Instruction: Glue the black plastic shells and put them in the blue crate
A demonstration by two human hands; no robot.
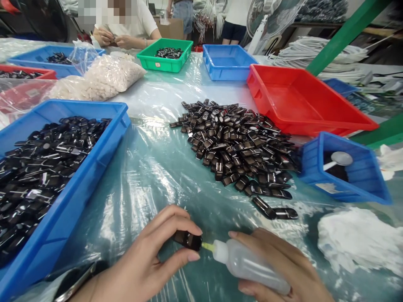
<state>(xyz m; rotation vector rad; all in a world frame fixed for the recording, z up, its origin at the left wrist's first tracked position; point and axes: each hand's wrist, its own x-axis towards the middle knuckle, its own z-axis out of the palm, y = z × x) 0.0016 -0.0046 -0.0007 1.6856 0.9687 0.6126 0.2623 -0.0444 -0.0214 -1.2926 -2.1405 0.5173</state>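
I'm looking down on a green worktop (151, 176) under clear, wrinkled plastic sheeting that throws back glare. My left hand (151, 251) pinches a small dark glossy piece (187, 240) between thumb and fingers, near the front edge of my view; my right hand (277, 262) is wrapped around a translucent squeeze bottle (248, 262), its yellowish tip at the end of the piece. Beyond them lies a loose heap of similar dark pieces (233, 142) — a blue tray (78, 184) full of black parts on the left, a red tray (302, 98) and a small blue bin (346, 184) holding a white scoop (341, 159) on the right. A crumpled white cloth (359, 239) sits nearer me. Further back I see a green tray (163, 65), bags of pale bits (110, 75), a person in white (129, 25) seated across, a fan (272, 16) and coiled white cables (317, 54).
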